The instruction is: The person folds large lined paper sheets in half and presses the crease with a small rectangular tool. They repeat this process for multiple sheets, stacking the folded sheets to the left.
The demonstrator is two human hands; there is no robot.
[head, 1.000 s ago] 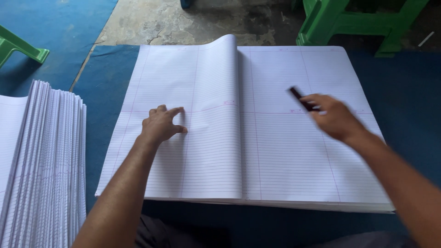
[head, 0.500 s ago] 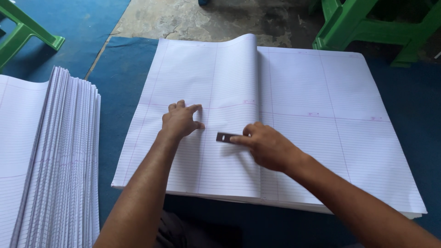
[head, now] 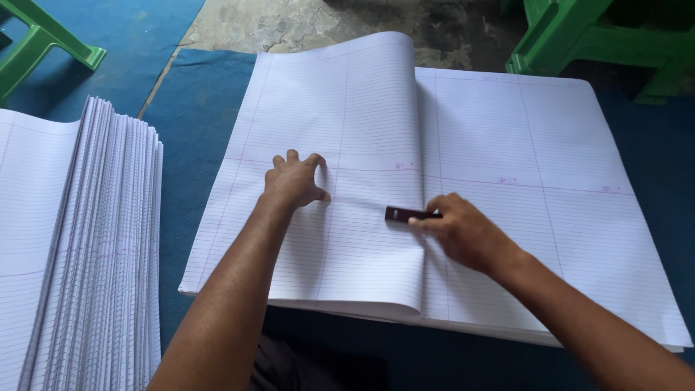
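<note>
While left hand (head: pixel 293 181) stays flat, right hand (head: pixel 463 232) shifts dark tool (head: pixel 407 213) rightward

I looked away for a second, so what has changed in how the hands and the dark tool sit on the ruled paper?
The right hand carried the small dark tool from out on the right page leftward to the fold. The left hand stayed flat on the folded-over sheet, and the paper stack stayed put.
</note>
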